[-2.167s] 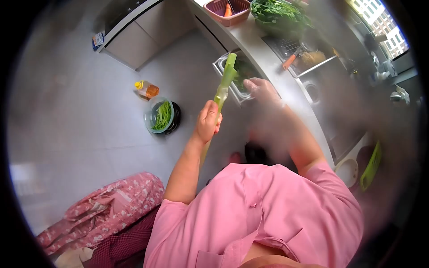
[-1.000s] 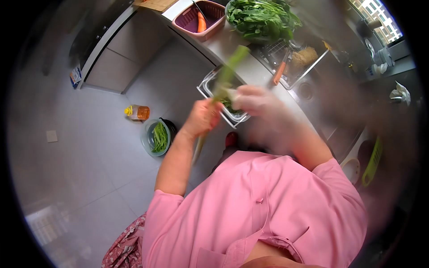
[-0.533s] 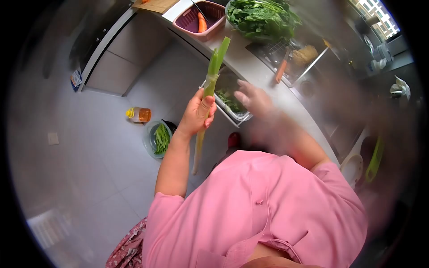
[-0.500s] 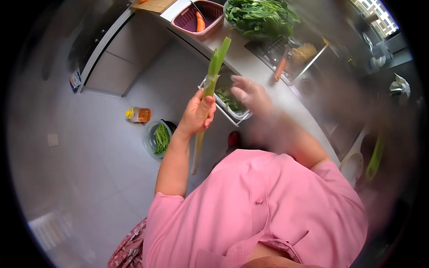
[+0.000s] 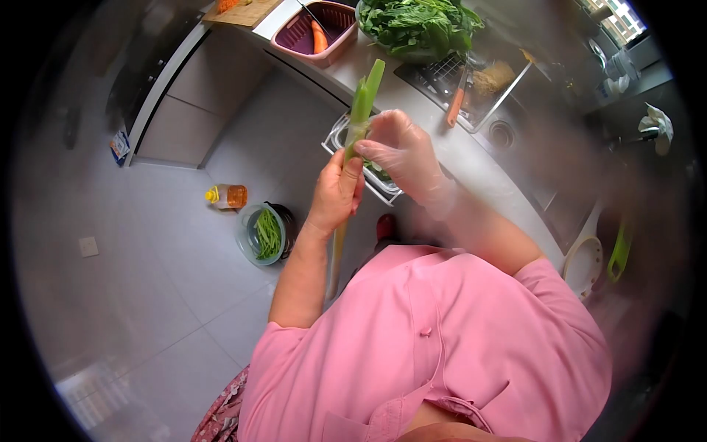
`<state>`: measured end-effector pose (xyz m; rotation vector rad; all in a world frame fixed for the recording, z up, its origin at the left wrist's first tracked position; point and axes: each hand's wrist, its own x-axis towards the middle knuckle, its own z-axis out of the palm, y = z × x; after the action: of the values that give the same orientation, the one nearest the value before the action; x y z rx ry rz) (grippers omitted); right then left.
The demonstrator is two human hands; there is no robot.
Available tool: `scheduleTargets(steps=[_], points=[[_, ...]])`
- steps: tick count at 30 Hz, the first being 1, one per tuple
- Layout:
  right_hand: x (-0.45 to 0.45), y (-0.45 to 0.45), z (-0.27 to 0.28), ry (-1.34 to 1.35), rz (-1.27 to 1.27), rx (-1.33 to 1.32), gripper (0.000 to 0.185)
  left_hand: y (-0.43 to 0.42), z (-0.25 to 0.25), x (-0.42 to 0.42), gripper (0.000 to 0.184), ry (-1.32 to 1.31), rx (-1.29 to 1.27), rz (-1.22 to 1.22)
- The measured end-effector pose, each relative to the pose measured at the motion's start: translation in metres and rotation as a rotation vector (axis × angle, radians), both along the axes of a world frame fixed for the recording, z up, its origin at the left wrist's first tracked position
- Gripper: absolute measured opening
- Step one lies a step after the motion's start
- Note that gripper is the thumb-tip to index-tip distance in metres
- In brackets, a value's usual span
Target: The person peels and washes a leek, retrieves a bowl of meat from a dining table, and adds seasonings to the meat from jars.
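The green stalk (image 5: 361, 110) is held up before us, near the counter's edge (image 5: 482, 173). Our bare left hand (image 5: 337, 193) grips it, fingers wrapped around; our gloved right hand (image 5: 409, 158) has curved fingers at it, though we can't tell whether they pinch. We seem to be stripping its outer layer: the next pull calls for a steady left grip. Behind sits a white-rimmed bin (image 5: 389, 198) with leafy scraps.
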<state>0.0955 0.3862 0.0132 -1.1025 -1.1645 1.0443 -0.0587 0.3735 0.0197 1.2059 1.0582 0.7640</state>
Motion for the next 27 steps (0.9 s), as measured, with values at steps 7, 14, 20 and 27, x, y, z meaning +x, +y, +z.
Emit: scheduleTargets(steps=[7,14,20,27], points=[[0.003,-0.001,0.008,0.092,0.124,-0.196,0.027,0.000,-0.009,0.010,0.034,0.467,0.612,0.192],[0.013,0.005,0.024,0.188,0.258,-0.306,0.027,-0.008,0.000,0.015,0.037,0.674,0.599,0.174],[0.008,0.003,0.024,0.249,0.225,-0.234,0.025,-0.009,0.009,0.017,0.039,0.753,0.558,0.180],[0.006,0.002,0.027,0.142,0.154,-0.204,0.025,-0.005,0.006,0.014,0.040,0.758,0.610,0.176]])
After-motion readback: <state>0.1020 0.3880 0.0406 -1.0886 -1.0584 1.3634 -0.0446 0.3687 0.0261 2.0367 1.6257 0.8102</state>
